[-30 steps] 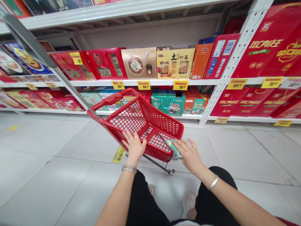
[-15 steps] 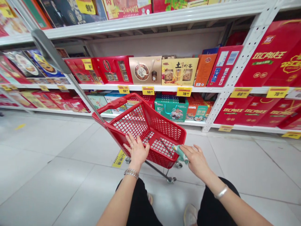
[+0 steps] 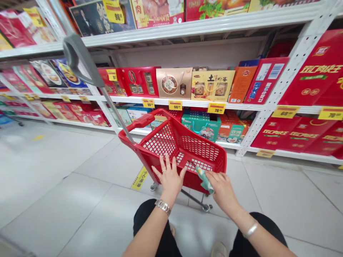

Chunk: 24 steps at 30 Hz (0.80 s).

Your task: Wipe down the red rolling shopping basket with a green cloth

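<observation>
A red plastic shopping cart with lattice walls stands before me, and nothing shows inside its basket. My left hand is open, fingers spread, at the near rim of the basket; whether it touches the rim I cannot tell. At the basket's right near side, my right hand is closed around a crumpled pale-green cloth, part of which is hidden by the fingers. The cart's grey pull handle slants up to the left on a metal pole.
White shelving runs behind the cart, stacked with gift boxes and yellow price tags. Red boxes fill the right bay. A yellow sticker lies on the tiled floor left of the cart. My knees are close below my hands.
The view has shifted, so cart and shelves appear farther right. My left hand has moved along the near rim toward my right hand, its fingers spread wider. The cloth stays in my right hand.
</observation>
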Tool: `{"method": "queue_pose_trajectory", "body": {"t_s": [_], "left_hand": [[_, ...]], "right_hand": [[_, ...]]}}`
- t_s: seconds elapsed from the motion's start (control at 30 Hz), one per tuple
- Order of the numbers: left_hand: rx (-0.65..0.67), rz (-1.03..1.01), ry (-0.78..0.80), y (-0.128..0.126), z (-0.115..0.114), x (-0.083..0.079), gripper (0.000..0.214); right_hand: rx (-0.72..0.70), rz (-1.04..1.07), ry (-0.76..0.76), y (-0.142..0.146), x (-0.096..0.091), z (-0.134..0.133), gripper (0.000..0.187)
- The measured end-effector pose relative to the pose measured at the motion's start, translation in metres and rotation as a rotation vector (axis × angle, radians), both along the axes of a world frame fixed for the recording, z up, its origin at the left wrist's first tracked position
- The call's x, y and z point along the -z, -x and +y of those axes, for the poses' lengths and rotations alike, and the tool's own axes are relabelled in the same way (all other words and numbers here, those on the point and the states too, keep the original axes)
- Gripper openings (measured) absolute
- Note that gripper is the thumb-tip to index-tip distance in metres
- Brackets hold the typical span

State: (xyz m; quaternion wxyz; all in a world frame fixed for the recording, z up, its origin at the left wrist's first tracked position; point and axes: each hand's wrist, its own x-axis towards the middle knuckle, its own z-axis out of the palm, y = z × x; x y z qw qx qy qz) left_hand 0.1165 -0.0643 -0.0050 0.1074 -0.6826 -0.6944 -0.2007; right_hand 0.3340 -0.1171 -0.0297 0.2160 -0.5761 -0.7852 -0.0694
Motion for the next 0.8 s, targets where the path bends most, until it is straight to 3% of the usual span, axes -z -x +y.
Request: {"method": "queue_pose_trajectory", "body": {"t_s": [0.2,0.37,0.5,0.67,0.8], "left_hand": [[-0.006,0.031,-0.045,0.055,0.022,-0.023,0.066],[0.115,0.114,-0.104,0.092,0.048,-0.042,0.060],[0.178,0.158,-0.103,0.091,0.058,-0.043,0.059],[0.107,0.110,-0.131,0.074,0.057,-0.035,0.063],[0.126,0.098,-0.149,0.073,0.057,-0.032,0.063]], "right_hand": [[0.113,-0.112,-0.054,-0.074,0.012,-0.008,0.068],[0.252,-0.119,-0.020,-0.082,0.000,0.006,0.058],[0.169,0.040,-0.086,-0.039,-0.017,0.023,0.062],[-0.044,0.193,-0.068,0.058,-0.045,0.050,0.071],[-0.098,0.181,-0.001,0.108,-0.047,0.065,0.074]]}}
